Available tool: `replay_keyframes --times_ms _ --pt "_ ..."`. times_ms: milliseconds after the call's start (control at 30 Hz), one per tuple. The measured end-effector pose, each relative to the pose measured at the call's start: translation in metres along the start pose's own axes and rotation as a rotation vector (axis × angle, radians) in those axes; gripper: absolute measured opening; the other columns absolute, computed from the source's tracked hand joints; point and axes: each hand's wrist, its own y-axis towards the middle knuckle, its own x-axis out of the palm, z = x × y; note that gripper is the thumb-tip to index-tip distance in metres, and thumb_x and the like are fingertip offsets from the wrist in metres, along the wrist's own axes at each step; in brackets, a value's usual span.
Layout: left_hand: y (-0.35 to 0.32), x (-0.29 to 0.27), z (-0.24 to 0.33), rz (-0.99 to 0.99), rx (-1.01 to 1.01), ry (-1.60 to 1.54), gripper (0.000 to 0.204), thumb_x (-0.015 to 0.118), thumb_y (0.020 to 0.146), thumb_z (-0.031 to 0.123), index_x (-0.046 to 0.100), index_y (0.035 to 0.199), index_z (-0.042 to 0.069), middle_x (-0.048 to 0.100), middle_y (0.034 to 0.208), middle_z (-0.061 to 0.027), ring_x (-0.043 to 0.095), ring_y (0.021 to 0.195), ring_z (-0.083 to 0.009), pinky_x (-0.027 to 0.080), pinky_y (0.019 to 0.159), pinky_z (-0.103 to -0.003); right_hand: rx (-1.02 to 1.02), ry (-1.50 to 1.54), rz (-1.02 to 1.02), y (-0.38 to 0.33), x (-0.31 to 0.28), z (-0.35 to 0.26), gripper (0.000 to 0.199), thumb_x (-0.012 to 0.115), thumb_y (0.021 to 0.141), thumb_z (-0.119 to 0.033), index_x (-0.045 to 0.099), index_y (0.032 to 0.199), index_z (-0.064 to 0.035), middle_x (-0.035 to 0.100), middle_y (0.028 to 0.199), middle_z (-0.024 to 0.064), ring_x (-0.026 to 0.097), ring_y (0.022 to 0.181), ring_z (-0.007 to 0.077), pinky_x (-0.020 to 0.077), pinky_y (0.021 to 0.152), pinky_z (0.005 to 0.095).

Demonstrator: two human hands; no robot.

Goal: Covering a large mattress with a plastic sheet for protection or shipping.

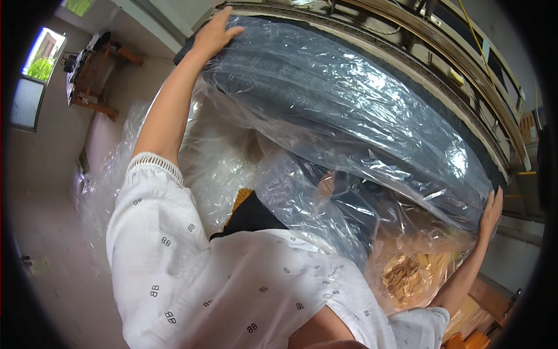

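A long dark, cloth-like surface (185,51) runs across the view under a glossy clear plastic sheet (349,99). My left hand (218,36) rests at its far left end, thumb apart and fingers stretched over the edge. At the right end, my right hand (492,212) lies against the plastic with straight fingers. Both arms are spread wide, and neither hand visibly grips anything. The sheet is wrinkled and hangs down toward my body in loose folds. Some of my fingertips are hard to make out at the edges.
Beyond the dark surface stands a long machine frame (401,28) with rails and cables. Crumpled brown paper or plastic (407,276) shows through the sheet at lower right. At far left, a wooden stand (96,75) holds equipment near a window (43,55).
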Motion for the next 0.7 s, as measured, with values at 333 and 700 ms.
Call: replay_keyframes --times_ms 333,700 --pt "0.044 -0.111 0.084 0.573 -0.088 -0.281 0.012 0.06 0.083 0.014 0.062 0.094 0.008 0.059 0.079 -0.0086 0.055 0.069 -0.0232 0.045 0.064 -0.033 -0.016 -0.135 -0.043 -0.025 -0.012 0.014 0.05 0.031 0.095 -0.034 0.032 0.136 -0.0058 0.029 0.142 0.0155 0.024 0.132 0.0306 0.0153 0.108 0.0364" --pt "-0.043 -0.035 0.041 0.016 0.087 0.163 0.039 0.056 0.069 0.0 0.059 0.104 0.016 0.054 0.099 -0.0031 0.052 0.094 -0.0208 0.039 0.074 -0.038 0.066 -0.18 -0.117 -0.018 -0.01 -0.015 0.053 0.03 0.094 -0.042 0.025 0.14 -0.0163 0.023 0.145 0.0123 0.019 0.134 0.0304 0.0133 0.107 0.0415"
